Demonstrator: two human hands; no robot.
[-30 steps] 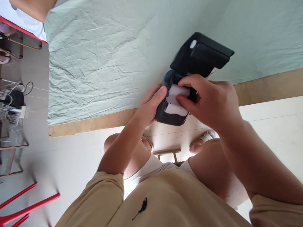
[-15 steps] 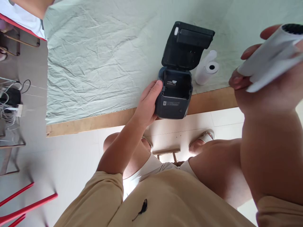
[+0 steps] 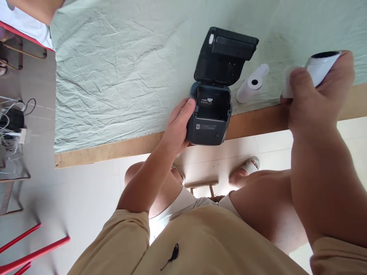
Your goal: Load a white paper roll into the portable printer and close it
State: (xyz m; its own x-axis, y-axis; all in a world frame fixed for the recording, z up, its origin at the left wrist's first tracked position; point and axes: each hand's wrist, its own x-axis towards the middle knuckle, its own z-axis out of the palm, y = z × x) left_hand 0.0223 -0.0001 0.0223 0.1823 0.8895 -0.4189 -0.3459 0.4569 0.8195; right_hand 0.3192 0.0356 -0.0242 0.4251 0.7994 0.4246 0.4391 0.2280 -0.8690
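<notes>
My left hand (image 3: 181, 121) grips the left side of a dark portable label printer (image 3: 210, 131) at the table's near edge. Its lid (image 3: 225, 57) is swung up, and the paper bay inside shows no roll. To the right, my right hand (image 3: 318, 91) is closed around a white paper roll (image 3: 322, 68), whose dark end faces up and away; the fingers hide part of it. Between printer and right hand, another white paper roll (image 3: 248, 89) stands on the cloth with a loose end sticking out behind it.
A wrinkled pale green cloth (image 3: 123, 76) covers the table, which has a wooden front edge (image 3: 114, 152). At the upper left, another person's arm (image 3: 40, 9) shows. Tangled cables (image 3: 11, 126) and red stool legs (image 3: 37, 252) lie off to the left, over the floor.
My right hand has moved in over the table's right part and turned, its fingers now wrapped round the paper roll. My left hand and the printer stay nearly in place.
</notes>
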